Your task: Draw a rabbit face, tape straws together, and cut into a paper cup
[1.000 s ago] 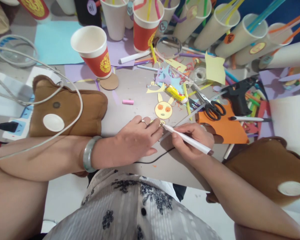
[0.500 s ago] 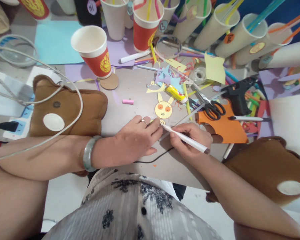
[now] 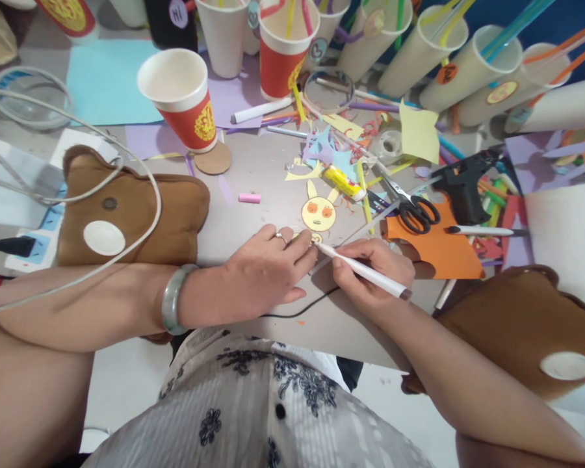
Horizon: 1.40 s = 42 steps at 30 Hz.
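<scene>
A white marker is gripped in my right hand, between thumb and fingers, its tip pointing left. That tip meets a small yellow paper piece with dark lines drawn on it. My left hand lies palm down with fingers stretched over the piece's left side, hiding part of it. Just above them is a yellow paper rabbit head with orange eyes, a dark outline and two upright ears. Left of it rests a pink marker cap.
A red-and-white paper cup stands behind a cardboard disc. Scissors, a black glue gun and orange paper lie right. Brown plush cushions flank both sides; a white cable crosses the left one.
Hardly anything differs. The back end of the marker in my right hand has shifted very slightly; my left hand stays in place.
</scene>
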Tool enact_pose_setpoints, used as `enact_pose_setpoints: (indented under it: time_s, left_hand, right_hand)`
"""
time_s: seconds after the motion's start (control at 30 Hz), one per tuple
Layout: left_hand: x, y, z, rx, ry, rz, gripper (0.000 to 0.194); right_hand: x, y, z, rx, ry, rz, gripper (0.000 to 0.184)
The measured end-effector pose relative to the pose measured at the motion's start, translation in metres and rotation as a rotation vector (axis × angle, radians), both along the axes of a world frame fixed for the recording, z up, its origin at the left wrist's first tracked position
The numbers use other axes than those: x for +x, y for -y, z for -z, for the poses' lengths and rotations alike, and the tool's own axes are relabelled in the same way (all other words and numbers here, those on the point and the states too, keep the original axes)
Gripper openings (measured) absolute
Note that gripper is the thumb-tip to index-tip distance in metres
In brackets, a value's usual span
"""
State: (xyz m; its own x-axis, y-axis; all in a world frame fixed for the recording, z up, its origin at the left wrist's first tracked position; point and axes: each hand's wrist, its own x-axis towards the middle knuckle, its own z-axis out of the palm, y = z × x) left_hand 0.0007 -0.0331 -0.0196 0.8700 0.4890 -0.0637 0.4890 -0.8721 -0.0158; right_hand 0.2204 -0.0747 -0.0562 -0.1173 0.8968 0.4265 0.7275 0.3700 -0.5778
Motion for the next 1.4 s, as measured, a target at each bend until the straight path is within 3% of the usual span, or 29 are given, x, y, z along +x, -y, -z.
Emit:
enact_pose_setpoints:
  time_s: [0.8, 1.0, 1.4]
  left_hand:
    - [0.001, 0.0, 0.0, -0.018, -0.019, 0.007, 0.061]
    - [0.0, 0.0, 0.0, -0.012, 0.002, 0.008, 0.06]
    - [-0.002, 0.0, 0.01, 0.069, 0.077, 0.037, 0.062]
  right_hand:
    - [0.003, 0.0, 0.002, 0.003, -0.033, -0.014, 0.008]
    - [0.004, -0.001, 0.003, 0.068, -0.08, -0.036, 0.015]
    - [0.008, 0.002, 0.008, 0.13, -0.131, 0.013, 0.013]
